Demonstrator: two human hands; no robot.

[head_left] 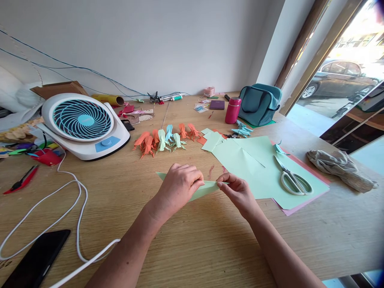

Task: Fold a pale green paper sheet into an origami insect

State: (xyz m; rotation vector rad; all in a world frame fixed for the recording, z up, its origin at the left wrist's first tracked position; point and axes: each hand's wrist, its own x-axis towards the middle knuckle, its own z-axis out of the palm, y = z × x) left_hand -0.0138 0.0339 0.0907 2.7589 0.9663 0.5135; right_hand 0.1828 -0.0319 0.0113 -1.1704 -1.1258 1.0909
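A folded piece of pale green paper (207, 190) is held just above the wooden table, its long pointed shape running left to right. My left hand (181, 182) is closed over its middle, thumb and fingers pinching the upper edge. At the right tip, my right hand (237, 190) pinches the paper between thumb and fingers. Beyond my hands stand several small folded paper figures in orange (147, 145), pale green (162, 140) and light blue (169, 132). Large pale green sheets (240, 160) lie to the right, with open-bladed scissors (295, 182) on top.
On the left are a white fan (82, 120), a white cable (81, 200), a black phone (37, 260) and a red-handled cutter (22, 180). A pink flask (233, 110) and a teal bag (259, 105) stand at the back right. A crumpled cloth (340, 170) lies near the right edge.
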